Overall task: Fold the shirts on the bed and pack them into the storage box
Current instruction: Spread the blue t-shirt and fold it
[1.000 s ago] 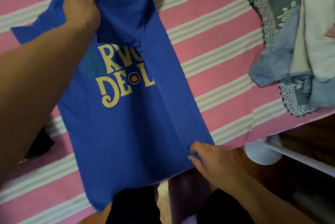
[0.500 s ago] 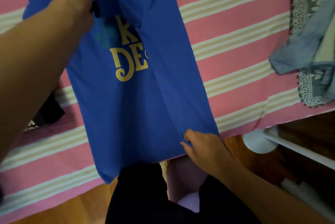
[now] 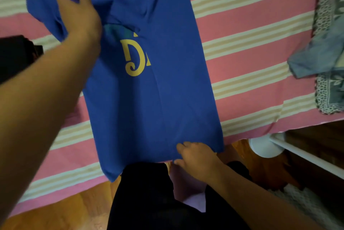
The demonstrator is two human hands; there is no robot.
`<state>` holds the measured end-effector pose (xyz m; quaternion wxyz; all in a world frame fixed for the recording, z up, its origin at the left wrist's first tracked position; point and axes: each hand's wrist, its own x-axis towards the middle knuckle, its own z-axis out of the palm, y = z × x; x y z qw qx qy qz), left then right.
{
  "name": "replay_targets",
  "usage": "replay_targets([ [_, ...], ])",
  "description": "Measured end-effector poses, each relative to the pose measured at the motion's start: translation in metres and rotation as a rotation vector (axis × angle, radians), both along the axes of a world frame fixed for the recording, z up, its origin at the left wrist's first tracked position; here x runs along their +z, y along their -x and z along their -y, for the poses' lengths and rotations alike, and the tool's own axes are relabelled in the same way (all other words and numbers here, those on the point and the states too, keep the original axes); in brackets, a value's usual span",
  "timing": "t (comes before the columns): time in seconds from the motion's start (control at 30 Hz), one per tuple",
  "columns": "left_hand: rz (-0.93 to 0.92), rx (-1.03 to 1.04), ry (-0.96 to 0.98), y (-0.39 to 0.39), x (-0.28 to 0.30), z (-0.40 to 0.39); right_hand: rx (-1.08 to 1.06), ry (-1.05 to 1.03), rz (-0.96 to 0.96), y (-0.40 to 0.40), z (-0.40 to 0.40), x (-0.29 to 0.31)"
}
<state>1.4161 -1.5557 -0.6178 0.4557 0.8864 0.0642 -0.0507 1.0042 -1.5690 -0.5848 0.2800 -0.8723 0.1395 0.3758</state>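
Left hand [image 3: 80, 13], upper left of frame, grasps a bunched fold of the blue T-shirt [image 3: 158, 90] near its sleeve; right hand [image 3: 197, 157], lower centre, pinches the hem at the edge of the pink striped bed [image 3: 251, 58]. The shirt lies lengthwise down mid-frame with one side turned over, so the lengthwise fold looks in hand; next likely the other side, then halving. Only a yellow "D" reads; no storage box in view.
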Motion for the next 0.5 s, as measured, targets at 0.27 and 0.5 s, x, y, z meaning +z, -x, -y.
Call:
replay_targets([
  [0.27, -0.905, -0.428, -0.247, 0.294, 0.003, -0.103, -0.905, 0.250, -0.045, 0.028, 0.083, 0.005],
  [0.5, -0.856, -0.336, -0.345, 0.363, 0.019, -0.120, -0.740, 0.073, -0.139, 0.047, 0.093, -0.006],
])
